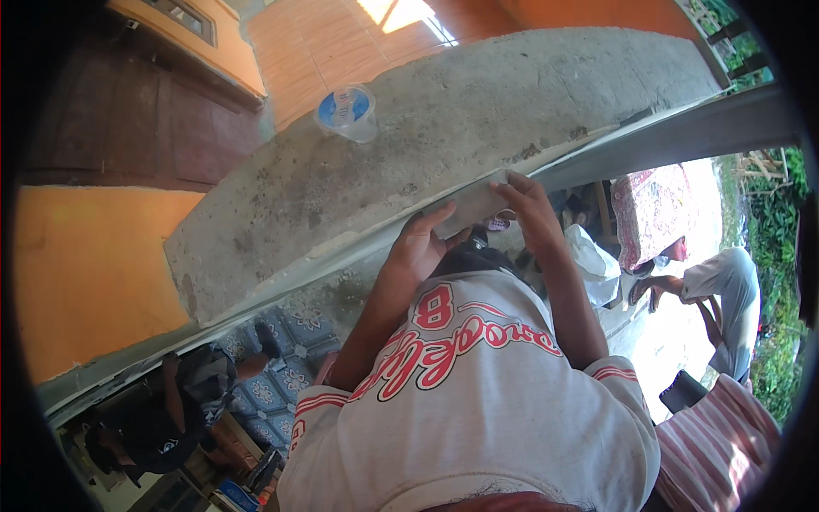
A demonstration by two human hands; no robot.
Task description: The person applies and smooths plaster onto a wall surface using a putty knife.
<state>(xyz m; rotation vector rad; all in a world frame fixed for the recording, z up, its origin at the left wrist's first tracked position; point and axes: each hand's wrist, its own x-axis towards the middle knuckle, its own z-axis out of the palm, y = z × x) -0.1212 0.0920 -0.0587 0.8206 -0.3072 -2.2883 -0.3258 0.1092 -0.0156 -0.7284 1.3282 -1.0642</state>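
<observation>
Both my hands are raised at the front edge of a grey concrete ledge (281, 205). Between them is a flat grey rectangular piece (472, 206), whose material I cannot make out. My left hand (420, 245) grips its near left end, thumb on top. My right hand (526, 205) closes on the far right end, fingers curled over the corner. The piece lies along the ledge's edge; whether it touches the ledge is unclear. On the ledge's far side stands a clear plastic cup (358, 130) with a blue printed lid.
At lower left a person in dark clothes (162, 418) is on blue patterned tiles (299, 328). On the right are a person in light trousers (725, 282), a white sack (593, 264) and a pinkish patterned cloth (653, 213). A brown door (102, 128) stands at upper left.
</observation>
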